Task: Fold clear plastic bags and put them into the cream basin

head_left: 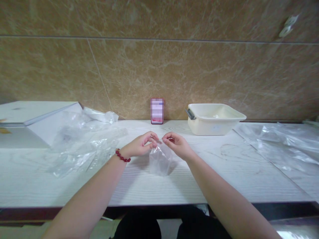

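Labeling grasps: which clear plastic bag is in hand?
The small clear bag at centre, pinched by the left hand and right hand; the left pile and right sheets lie untouched.

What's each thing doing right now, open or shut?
Small clear bag: held up, top pinched by both hands.
Left hand: pinching the bag's top.
Right hand: pinching the bag's top.
Cream tub: open, no lid.
Plastic pile: crumpled, lying loose at left.
Small card: standing against the wall.
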Demonstrator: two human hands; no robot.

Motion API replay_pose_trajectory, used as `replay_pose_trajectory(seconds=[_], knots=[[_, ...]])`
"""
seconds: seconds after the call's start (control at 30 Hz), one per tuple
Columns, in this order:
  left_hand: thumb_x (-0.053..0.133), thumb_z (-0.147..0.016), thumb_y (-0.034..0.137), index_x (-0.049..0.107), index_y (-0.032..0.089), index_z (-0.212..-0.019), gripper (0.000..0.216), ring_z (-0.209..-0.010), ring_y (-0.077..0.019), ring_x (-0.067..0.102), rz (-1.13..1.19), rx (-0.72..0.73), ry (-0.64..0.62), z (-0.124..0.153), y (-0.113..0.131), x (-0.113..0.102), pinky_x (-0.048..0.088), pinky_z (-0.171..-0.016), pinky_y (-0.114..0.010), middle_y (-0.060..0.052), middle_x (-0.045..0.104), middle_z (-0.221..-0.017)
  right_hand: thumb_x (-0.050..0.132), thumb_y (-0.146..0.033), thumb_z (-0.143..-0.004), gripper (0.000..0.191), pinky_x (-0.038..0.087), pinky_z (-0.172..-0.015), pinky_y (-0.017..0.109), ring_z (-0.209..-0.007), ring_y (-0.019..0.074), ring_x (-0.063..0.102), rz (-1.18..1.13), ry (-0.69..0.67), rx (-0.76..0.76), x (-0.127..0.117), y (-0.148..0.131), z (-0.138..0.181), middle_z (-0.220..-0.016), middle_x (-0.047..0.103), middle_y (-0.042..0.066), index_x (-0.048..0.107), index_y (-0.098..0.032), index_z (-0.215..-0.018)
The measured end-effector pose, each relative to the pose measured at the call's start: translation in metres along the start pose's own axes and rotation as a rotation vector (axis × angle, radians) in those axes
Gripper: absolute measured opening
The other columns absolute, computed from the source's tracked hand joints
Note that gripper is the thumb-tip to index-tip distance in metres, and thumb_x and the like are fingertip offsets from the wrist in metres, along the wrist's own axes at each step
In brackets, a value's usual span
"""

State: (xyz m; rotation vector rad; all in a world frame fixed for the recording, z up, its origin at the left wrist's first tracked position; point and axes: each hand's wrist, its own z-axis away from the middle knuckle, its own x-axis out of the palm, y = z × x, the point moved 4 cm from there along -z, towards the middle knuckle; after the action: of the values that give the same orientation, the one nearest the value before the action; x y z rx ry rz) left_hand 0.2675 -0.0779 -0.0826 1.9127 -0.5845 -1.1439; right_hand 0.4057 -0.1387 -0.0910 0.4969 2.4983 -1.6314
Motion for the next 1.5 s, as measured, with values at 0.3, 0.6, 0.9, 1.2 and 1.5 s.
replay_pose_trajectory(seconds=[0.3,0.6,0.9,1.2,1.5], knots=[[0.044,-0.077,0.026,0.04,0.018,-0.103,0.028,-0.081,-0.0135,0.054,-0.157,0.052,0.02,0.0,0.003,-0.004,0.038,-0.075,-0.029,-0.003,0.058,-0.08,0.049,-0.034,-0.073,0.026,0.043,-0.068,0.026,-0.076,0.0115,0.053,0.012,0.023,0.059,-0.004,0.007,-0.003,-0.083,0.057,0.004,0.05,-0.017,-0.092],[0.047,-0.075,0.026,0.037,0.019,-0.109,0.036,-0.08,-0.0123,0.054,-0.189,0.037,-0.023,0.001,0.006,-0.002,0.038,-0.077,-0.028,-0.001,0.058,-0.079,0.045,-0.036,-0.074,0.02,0.042,-0.064,0.025,-0.072,0.0118,0.052,0.153,0.064,0.004,-0.004,0.007,-0.001,-0.075,0.056,0.002,0.053,-0.018,-0.075],[0.052,-0.069,0.034,0.054,0.017,-0.088,0.026,-0.073,-0.0122,0.052,-0.309,-0.058,0.014,-0.001,0.01,-0.013,0.039,-0.07,-0.025,-0.001,0.057,-0.081,0.035,-0.042,-0.079,0.022,0.04,-0.045,0.02,-0.045,0.0075,0.049,-0.041,0.21,0.002,-0.012,0.003,-0.001,-0.054,0.048,-0.005,0.038,-0.02,-0.079],[0.05,-0.071,0.034,0.055,0.015,-0.068,0.02,-0.065,-0.0107,0.047,-0.249,-0.097,0.131,0.003,0.0,-0.038,0.037,-0.065,-0.024,0.001,0.052,-0.066,0.035,-0.045,-0.078,0.026,0.035,-0.04,0.019,-0.038,0.0083,0.046,0.146,0.199,0.082,-0.015,0.008,0.001,-0.043,0.046,-0.007,0.042,-0.02,-0.082],[0.057,-0.068,0.027,0.042,0.017,-0.07,0.018,-0.067,-0.0105,0.056,0.58,-0.158,0.325,0.001,-0.011,-0.028,0.042,-0.072,-0.03,0.006,0.048,-0.057,0.041,-0.048,-0.074,0.028,0.039,-0.043,0.019,-0.049,0.0095,0.054,-0.242,0.259,0.12,-0.015,0.004,-0.003,-0.052,0.05,-0.006,0.037,-0.021,-0.078]])
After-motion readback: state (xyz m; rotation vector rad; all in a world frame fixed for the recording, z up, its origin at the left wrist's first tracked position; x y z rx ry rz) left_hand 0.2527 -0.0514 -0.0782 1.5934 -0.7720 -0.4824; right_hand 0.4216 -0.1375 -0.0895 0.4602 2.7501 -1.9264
